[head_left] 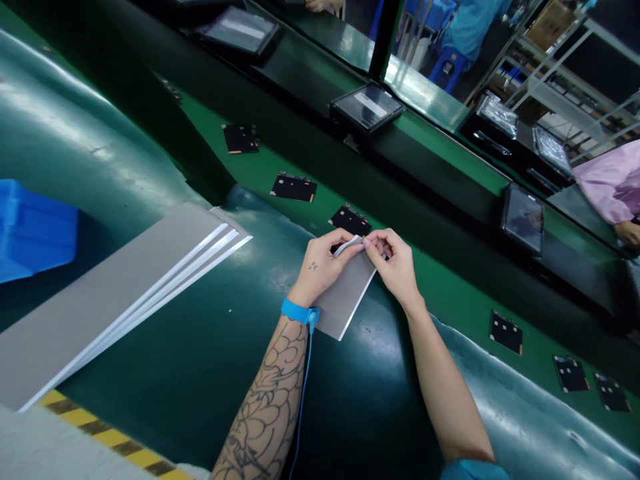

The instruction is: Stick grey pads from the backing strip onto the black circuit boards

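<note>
Both of my hands pinch the far edge of a grey sheet with a white border (345, 300). My left hand (323, 263), with a blue wrist strap (299, 311) and cord, is closed on the sheet's top edge, which curls up a little there. Close beside it, my right hand (393, 263) is closed on the same edge, thumb and fingertips pressed together. Just beyond my fingertips lies a black flat part (350, 219) on the green strip. To the left, a stack of long grey sheets with white edges (115, 287) rests on the green mat.
A blue bin (37, 230) stands at far left. Several black flat parts, such as one (294, 187), lie along the green strip. Beyond runs a dark rail carrying screen devices (367, 107). At right is a person's pink sleeve (613, 180). Yellow-black tape (110, 437) marks the near edge.
</note>
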A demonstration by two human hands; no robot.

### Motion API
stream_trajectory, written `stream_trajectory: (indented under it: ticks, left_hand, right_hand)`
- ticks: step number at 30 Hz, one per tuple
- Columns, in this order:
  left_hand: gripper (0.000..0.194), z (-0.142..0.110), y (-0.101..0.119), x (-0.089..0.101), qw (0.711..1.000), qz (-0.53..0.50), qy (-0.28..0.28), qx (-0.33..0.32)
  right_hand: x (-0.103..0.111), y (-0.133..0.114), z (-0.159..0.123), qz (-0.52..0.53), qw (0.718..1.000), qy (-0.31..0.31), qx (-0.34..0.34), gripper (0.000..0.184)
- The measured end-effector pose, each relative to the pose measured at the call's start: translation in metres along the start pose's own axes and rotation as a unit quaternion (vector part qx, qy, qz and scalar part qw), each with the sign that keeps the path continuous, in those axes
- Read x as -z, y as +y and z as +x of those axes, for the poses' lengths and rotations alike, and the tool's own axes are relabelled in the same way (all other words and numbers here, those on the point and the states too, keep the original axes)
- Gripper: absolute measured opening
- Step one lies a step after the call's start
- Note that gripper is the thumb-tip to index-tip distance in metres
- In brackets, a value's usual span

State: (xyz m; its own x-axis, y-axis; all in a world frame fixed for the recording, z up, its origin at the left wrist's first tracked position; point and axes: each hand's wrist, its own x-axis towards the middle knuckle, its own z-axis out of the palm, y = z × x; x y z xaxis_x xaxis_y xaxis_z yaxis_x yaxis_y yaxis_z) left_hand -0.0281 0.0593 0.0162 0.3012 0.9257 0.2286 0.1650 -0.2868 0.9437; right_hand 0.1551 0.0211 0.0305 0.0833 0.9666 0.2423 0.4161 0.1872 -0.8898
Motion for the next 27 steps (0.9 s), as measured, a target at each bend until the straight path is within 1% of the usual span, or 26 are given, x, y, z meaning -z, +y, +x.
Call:
stream_trajectory:
  ticks: [4, 8, 10, 13, 15, 17, 20, 22, 24, 27]
  left_hand:
    - [0.015, 0.0, 0.0, 0.0, 1.0, 0.003, -0.002, -0.002]
    - [0.014, 0.0, 0.0, 0.0, 1.0, -0.002, -0.007, 0.001]
    - [0.015, 0.0, 0.0, 0.0, 1.0, -0.006, -0.009, 0.002]
    - [0.018, 0.001, 0.001, -0.001, 1.0, -0.003, -0.006, 0.001]
    - [0.019, 0.0, 0.003, 0.0, 1.0, -0.001, 0.001, 0.004]
    - [0.021, 0.0, 0.005, 0.0, 1.0, -0.002, 0.007, 0.008]
    - [0.022, -0.001, 0.007, 0.0, 1.0, -0.003, 0.01, 0.014]
    - [0.021, -0.001, 0.006, 0.0, 1.0, 0.0, 0.009, 0.016]
    - [0.021, -0.001, 0.006, 0.0, 1.0, 0.005, 0.006, 0.016]
    - [0.023, -0.001, 0.006, -0.001, 1.0, 0.014, 0.004, 0.016]
  right_hand:
    - [0.001, 0.0, 0.0, -0.005, 1.0, -0.004, 0.006, 0.013]
    - [0.0, -0.002, -0.001, -0.021, 1.0, -0.018, 0.007, 0.015]
    - [0.0, -0.003, -0.002, -0.007, 1.0, -0.023, -0.003, 0.018]
    - [0.005, -0.002, -0.001, 0.038, 0.999, 0.004, -0.028, 0.024]
    - [0.016, 0.0, -0.001, 0.055, 0.997, 0.03, -0.045, 0.029]
    - [0.034, 0.004, -0.004, 0.048, 0.996, 0.036, -0.06, 0.033]
    - [0.067, 0.018, -0.014, 0.012, 0.995, 0.011, -0.094, 0.038]
    - [0.084, 0.03, -0.023, -0.009, 0.993, -0.005, -0.116, 0.041]
    - [0.095, 0.041, -0.029, -0.03, 0.992, -0.005, -0.122, 0.042]
    - [0.099, 0.051, -0.033, -0.075, 0.992, -0.014, -0.104, 0.041]
